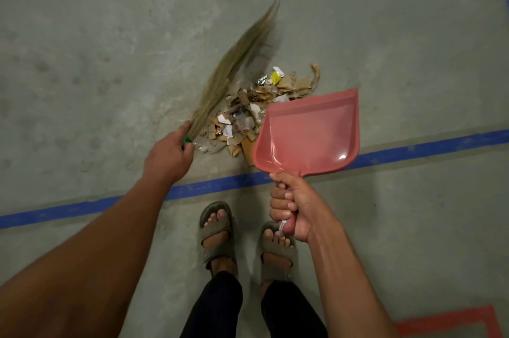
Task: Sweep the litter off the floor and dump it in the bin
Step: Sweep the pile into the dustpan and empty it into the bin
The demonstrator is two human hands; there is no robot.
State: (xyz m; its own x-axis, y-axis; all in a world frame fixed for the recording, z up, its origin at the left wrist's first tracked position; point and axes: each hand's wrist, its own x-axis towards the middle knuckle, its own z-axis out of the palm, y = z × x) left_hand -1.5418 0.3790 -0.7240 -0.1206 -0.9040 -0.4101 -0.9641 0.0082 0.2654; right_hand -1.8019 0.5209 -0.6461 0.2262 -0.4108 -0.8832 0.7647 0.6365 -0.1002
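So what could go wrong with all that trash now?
The dustpan, gripped by the right hand, looks lifted and tilted beside the litter, so scraps could slide under it instead of in. The broom, held by the left hand, is blurred; a hard swipe might scatter light bits past the blue line or onto the feet.

My left hand (pixel 168 154) grips the grass broom (pixel 237 62) beside the litter pile (pixel 256 106); my right hand (pixel 292 205) holds the pink dustpan (pixel 308 134) over it.
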